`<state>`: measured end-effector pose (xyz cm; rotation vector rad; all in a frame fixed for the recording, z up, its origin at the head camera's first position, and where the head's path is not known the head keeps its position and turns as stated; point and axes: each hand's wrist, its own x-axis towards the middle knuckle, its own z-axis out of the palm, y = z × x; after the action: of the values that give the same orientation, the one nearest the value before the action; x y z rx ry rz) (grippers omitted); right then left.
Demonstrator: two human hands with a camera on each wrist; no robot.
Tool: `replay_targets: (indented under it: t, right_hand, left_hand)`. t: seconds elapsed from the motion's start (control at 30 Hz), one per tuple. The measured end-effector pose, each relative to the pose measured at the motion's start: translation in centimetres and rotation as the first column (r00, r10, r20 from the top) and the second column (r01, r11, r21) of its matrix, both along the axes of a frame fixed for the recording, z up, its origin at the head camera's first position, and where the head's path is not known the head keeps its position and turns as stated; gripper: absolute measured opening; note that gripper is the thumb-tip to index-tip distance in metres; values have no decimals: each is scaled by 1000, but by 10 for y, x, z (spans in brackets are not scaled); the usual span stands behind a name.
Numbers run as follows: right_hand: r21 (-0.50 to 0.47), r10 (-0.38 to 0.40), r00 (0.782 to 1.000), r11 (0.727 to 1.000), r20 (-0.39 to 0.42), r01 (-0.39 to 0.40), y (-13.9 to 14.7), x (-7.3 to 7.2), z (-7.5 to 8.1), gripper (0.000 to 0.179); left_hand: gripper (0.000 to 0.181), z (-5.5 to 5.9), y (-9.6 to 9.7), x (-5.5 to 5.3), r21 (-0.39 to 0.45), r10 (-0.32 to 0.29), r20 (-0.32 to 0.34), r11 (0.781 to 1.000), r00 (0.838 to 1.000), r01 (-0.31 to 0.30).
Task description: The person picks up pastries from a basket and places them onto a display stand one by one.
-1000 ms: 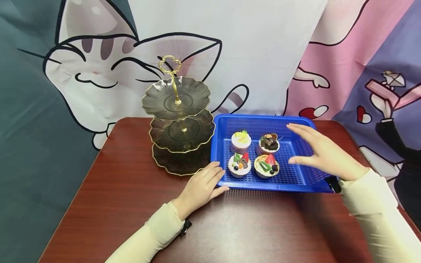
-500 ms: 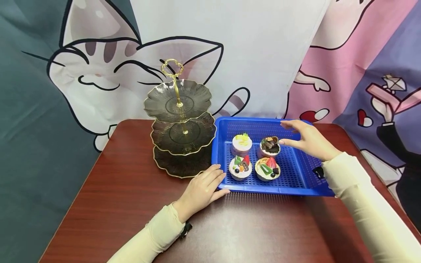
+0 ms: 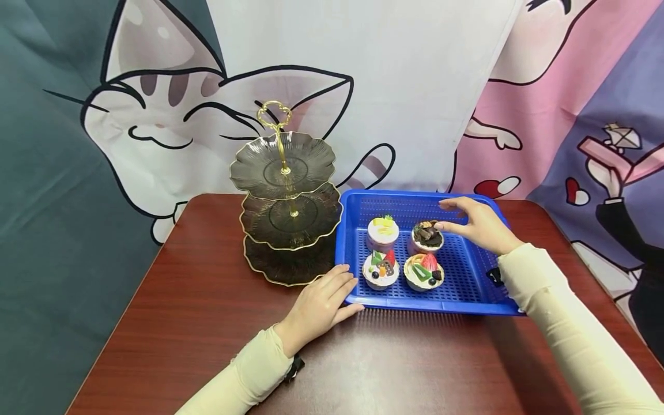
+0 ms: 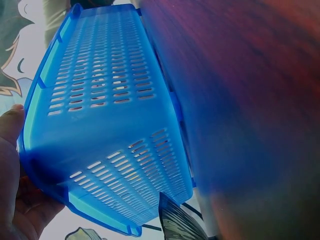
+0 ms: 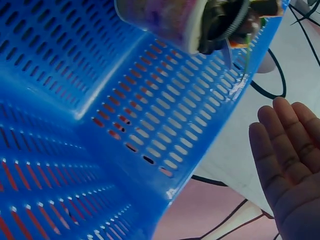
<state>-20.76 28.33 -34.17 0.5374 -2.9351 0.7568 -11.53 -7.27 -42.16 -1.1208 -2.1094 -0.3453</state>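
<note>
A blue plastic basket holds several small cakes. My left hand rests on its near left corner, fingers on the left rim and thumb along the front rim. The right hand is over the basket with thumb and fingers spread apart, holding nothing. Its thumb overlaps the edge of a chocolate-topped cupcake in the head view. In the right wrist view, that cupcake's pale cup stands apart from the extended fingers. Around it are a yellow-topped cupcake, a strawberry-and-kiwi tart and a fruit tart with a chocolate piece.
Left of the basket stands a three-tier stand of dark, gold-rimmed plates, its gold handle rising on top. Both stand on a reddish-brown wooden table. A cartoon-printed cloth hangs behind the table.
The right hand has moved left and lower, from the basket's right side to beside the chocolate-topped cupcake. My left hand keeps its place on the corner. The head view has tilted up slightly.
</note>
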Motion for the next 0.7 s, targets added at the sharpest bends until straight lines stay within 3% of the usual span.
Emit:
replay_targets:
  t: [0.17, 0.47, 0.7]
  right_hand:
    - [-3, -8, 1000, 1000, 8, 8, 1, -4, -9, 59]
    - [21, -97, 979, 995, 182, 95, -1, -8, -17, 72]
    - [13, -99, 976, 995, 193, 98, 0, -10, -26, 73]
  left_hand:
    - [53, -1, 0, -1, 2, -1, -3, 1000, 1000, 1]
    - [52, -1, -1, -2, 10, -5, -11, 1000, 1000, 6]
    - [51, -1, -1, -1, 5, -5, 16, 1000, 1000, 5]
